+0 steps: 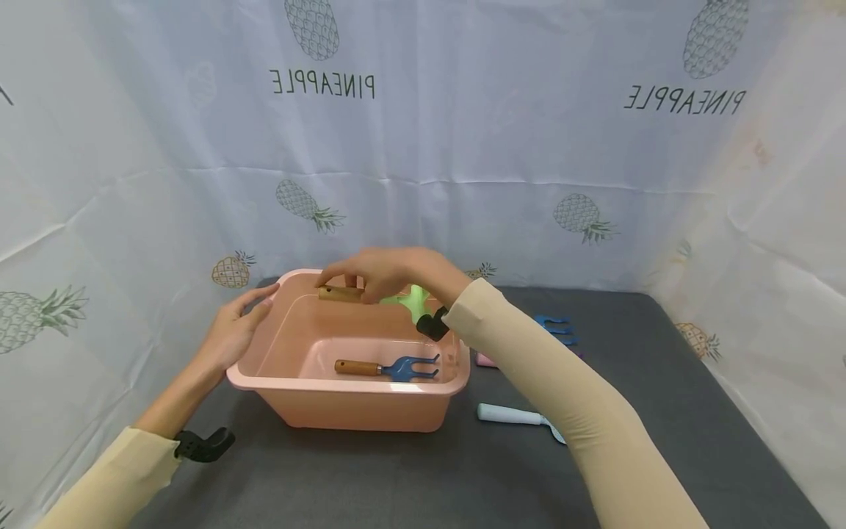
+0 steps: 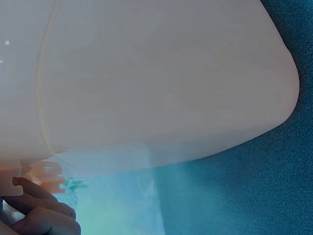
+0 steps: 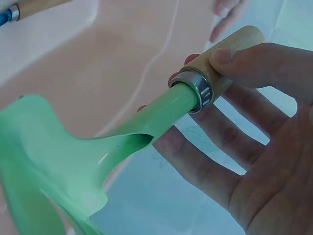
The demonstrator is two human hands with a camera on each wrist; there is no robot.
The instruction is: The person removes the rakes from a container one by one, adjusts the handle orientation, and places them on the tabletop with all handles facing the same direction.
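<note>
Left hand (image 1: pixel 230 336): from my distant seat I see its fingers grasping the left rim of the tub; I judge a light, constant grip here enough to stop sliding.
Tub (image 1: pixel 350 405): peach-pink, standing upright on the table (image 1: pixel 423 492), just right of the left fingers and below the right ones.
Green tool (image 1: pixel 415 303): its wooden handle (image 1: pixel 340 294) lies between the right thumb and fingers, and its green head reaches rightward from them, under the wrist. I see it over the tub's opening; whether it touches the wall, I cannot tell.
Right hand (image 1: pixel 386 273): pinching that handle, thumb on one side, fingers on the other. The head probably outweighs the handle, so I would hold close to the metal collar (image 3: pixel 193 88) and keep the wrist level, away from the rim.
Blue fork (image 1: pixel 405 369): inside the tub, nearer me than the right fingers; I would leave room between its prongs and the green head.
Pink object (image 1: pixel 486 361): right of the right fingers, mostly hidden by the sleeve.
Pale tool (image 1: pixel 509 414): on the table, right of and nearer me than the right fingers.
Blue prongs (image 1: pixel 557 330): farthest right of those fingers, partly covered by the sleeve.
</note>
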